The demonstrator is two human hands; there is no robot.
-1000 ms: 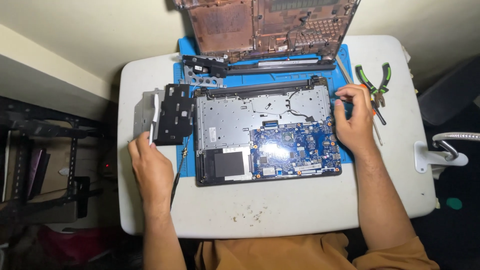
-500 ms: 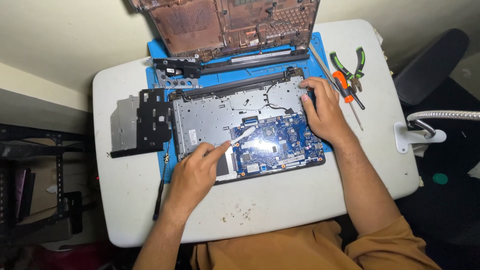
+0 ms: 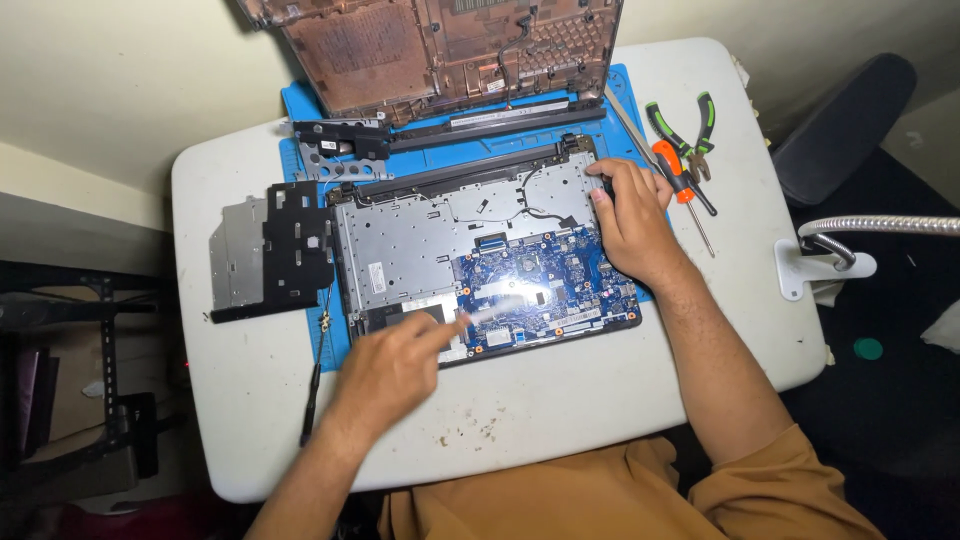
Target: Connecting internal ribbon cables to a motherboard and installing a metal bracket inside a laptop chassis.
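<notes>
An opened laptop base (image 3: 420,240) lies on a blue mat (image 3: 300,105), its blue circuit board (image 3: 545,280) bare at the right. My left hand (image 3: 395,365) reaches in from the front and pinches a thin pale tool (image 3: 495,308), blurred, whose tip lies over the circuit board. My right hand (image 3: 630,215) rests palm down on the base's far right corner, fingers curled over the edge, with nothing seen in it.
The removed bottom cover (image 3: 440,45) leans at the back. A silver drive (image 3: 232,255) with a black bracket (image 3: 297,245) lies left. Green-handled pliers (image 3: 690,120) and an orange screwdriver (image 3: 678,175) lie right. A thin dark tool (image 3: 312,400) lies front left; a white lamp base (image 3: 825,268) sits at the right edge.
My left hand came from the table's left side, by the drive, to over the circuit board with the pale tool. My right hand stayed at the base's right corner.
</notes>
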